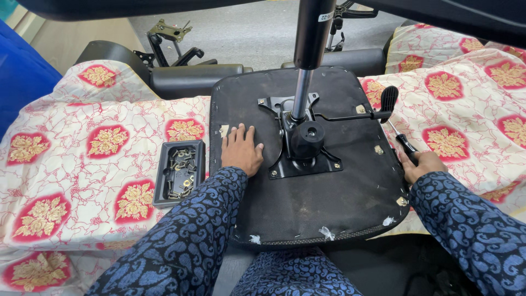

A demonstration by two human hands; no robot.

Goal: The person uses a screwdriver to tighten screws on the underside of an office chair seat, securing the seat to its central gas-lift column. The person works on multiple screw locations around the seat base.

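Note:
An upturned black chair seat (307, 203) lies in front of me with a metal mechanism plate (298, 151) bolted on its underside. A gas lift cylinder (309, 49) stands up from the plate, and a lever with a black paddle handle (388, 101) sticks out to the right. My left hand (241, 149) rests flat, fingers together, on the seat just left of the plate. My right hand (419, 164) sits at the seat's right edge, closed around the black handle of a screwdriver (404, 143) whose shaft points away from me.
A small black tray (162, 175) with several screws and bolts lies left of the seat on a floral red-and-white cloth (82, 164). Black chair armrests (192, 77) and other chair parts (167, 38) sit behind on the floor. A blue object (22, 77) is at far left.

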